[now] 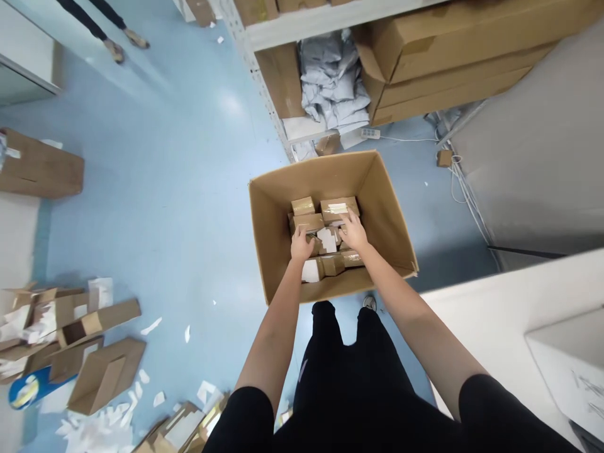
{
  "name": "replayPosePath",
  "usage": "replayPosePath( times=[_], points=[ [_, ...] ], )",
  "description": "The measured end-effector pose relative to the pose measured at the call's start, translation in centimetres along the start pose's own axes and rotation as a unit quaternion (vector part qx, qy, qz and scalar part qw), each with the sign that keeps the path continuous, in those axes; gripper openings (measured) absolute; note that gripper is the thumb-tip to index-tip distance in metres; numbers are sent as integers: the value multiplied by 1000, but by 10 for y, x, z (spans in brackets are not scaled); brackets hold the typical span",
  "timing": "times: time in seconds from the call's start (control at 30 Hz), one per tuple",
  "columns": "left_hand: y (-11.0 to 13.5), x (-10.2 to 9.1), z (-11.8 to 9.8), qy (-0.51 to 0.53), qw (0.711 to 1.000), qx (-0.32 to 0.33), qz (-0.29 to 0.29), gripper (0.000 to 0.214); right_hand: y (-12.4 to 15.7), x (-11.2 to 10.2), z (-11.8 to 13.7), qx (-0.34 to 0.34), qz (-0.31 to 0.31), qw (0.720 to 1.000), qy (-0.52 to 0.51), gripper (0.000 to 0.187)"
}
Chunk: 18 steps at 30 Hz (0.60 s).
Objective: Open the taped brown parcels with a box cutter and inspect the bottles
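Observation:
A large open cardboard carton (271, 251) stands on the floor in front of my legs, with several small brown boxes inside. My left hand (302, 244) reaches into its left part, fingers apart against the small boxes beside a brown box (308, 223). On the right, my right hand (353, 233) has its fingers spread by a taped box with a white label (340, 207). Between my hands lies a small box with a white label (326, 240). More taped boxes (333, 265) line the near side of the carton. Neither hand lifts anything; the boxes partly hide my fingertips.
Beyond the carton stands a metal shelf (302, 31) with grey bags (335, 82) and long cartons (448, 50). Cables (472, 201) run along the right wall. Torn cardboard boxes (106, 374) and paper scraps litter the left floor. Another person's legs (101, 28) show at upper left.

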<state>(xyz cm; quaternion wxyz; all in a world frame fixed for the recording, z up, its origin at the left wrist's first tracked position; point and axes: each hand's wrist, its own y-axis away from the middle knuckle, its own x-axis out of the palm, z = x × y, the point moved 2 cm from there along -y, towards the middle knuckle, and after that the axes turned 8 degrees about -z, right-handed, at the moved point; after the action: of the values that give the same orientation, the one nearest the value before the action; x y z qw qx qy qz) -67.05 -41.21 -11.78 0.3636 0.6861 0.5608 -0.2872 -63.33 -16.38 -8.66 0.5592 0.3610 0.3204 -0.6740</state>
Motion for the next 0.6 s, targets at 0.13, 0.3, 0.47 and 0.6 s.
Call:
replayPosePath(
  times=[0.13,0.3,0.47,0.6],
  points=[
    [-63,46,58,-39,998,-39,44,60,-40,95,-17,48,72,996,21,66],
    [-133,138,131,-24,996,-69,57,72,-82,217,-66,62,128,989,25,73],
    [-172,199,216,47,988,-144,19,86,-100,314,-127,88,145,985,-22,81],
    [-175,201,274,109,967,-228,-40,92,-101,374,-142,106,158,966,-173,91]
  ],
)
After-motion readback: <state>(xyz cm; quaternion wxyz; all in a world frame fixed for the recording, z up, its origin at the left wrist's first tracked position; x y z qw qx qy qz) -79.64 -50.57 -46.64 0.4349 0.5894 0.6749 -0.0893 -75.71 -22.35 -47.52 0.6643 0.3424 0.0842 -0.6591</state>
